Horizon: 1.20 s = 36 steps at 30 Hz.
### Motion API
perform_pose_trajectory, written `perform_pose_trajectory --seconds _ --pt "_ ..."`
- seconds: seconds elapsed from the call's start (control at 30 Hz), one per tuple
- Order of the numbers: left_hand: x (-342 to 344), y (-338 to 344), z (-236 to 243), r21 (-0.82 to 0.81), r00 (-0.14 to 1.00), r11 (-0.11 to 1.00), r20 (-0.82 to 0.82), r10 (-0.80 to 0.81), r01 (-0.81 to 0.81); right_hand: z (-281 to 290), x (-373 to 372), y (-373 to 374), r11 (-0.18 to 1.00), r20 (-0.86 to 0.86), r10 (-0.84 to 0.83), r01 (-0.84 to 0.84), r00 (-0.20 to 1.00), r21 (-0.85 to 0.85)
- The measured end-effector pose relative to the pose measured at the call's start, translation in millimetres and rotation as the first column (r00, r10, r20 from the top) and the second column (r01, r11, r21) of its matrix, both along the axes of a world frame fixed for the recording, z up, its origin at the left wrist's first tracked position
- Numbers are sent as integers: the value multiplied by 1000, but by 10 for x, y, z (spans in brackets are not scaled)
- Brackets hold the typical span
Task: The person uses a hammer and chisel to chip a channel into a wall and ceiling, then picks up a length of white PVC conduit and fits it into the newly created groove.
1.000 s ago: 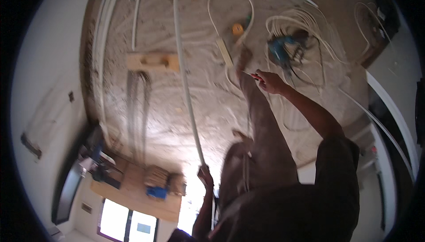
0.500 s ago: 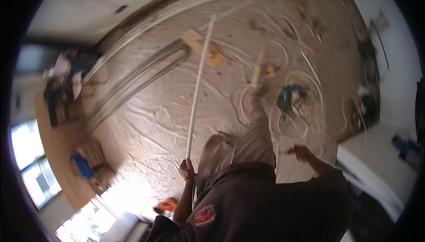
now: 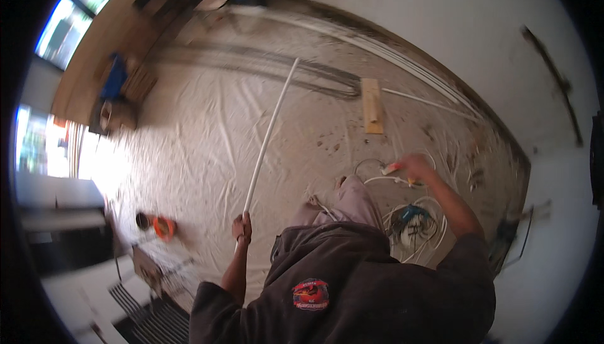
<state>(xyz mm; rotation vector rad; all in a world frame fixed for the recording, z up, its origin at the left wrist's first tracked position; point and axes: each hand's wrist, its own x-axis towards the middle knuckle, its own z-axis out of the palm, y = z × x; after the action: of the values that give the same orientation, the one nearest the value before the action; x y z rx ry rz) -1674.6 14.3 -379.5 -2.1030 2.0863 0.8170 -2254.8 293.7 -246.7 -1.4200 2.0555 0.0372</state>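
My left hand [image 3: 242, 227] is closed around the lower part of a long, thin white pipe [image 3: 267, 133]. The pipe slants up and away over the sheeted floor, its far end free. Out to the front right reaches my right hand [image 3: 418, 168], blurred by motion. A small red patch and a pale piece [image 3: 385, 171] show by its fingertips; whether it grips anything is unclear. Just below it lies a small orange-yellow thing [image 3: 412, 182]. Nearer my leg, a teal power tool [image 3: 410, 215] sits amid looped pale cable or tubing.
Plastic sheeting [image 3: 195, 161] covers the floor, wrinkled. A plastering float [image 3: 372, 108] lies ahead, beside grey bent rods [image 3: 327, 80]. Long white strips [image 3: 415, 70] run along the wall. On the left are an orange ring-shaped thing [image 3: 165, 228] and a wooden counter [image 3: 104, 42].
My view has swung to the left wall side, shifting the room across the picture. My right hand has stretched farther forward. The pipe remains in my left hand.
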Motion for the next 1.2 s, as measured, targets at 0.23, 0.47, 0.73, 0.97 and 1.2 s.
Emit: perform_pose_trajectory --seconds 0.23,0.47,0.73,0.97,1.2 --pt "174 389 504 110 911 958 -297 285 -264 138 234 -1530 678 564 -25 429 825 -598" --pt "-68 721 1306 511 588 755 -484 648 -411 363 2404 -2312 939 977 -125 338 171 61" --pt "-215 804 1884 113 764 855 -401 506 -507 843 3615 -2514 810 615 586 -375 528 -451" --pt "-160 901 2263 -90 743 773 -366 561 -628 961 4041 -2708 752 608 648 -515 459 -411" --pt "-40 891 2329 -179 749 732 -268 607 -657 964 4279 -2701 762 699 590 -566 404 -315"
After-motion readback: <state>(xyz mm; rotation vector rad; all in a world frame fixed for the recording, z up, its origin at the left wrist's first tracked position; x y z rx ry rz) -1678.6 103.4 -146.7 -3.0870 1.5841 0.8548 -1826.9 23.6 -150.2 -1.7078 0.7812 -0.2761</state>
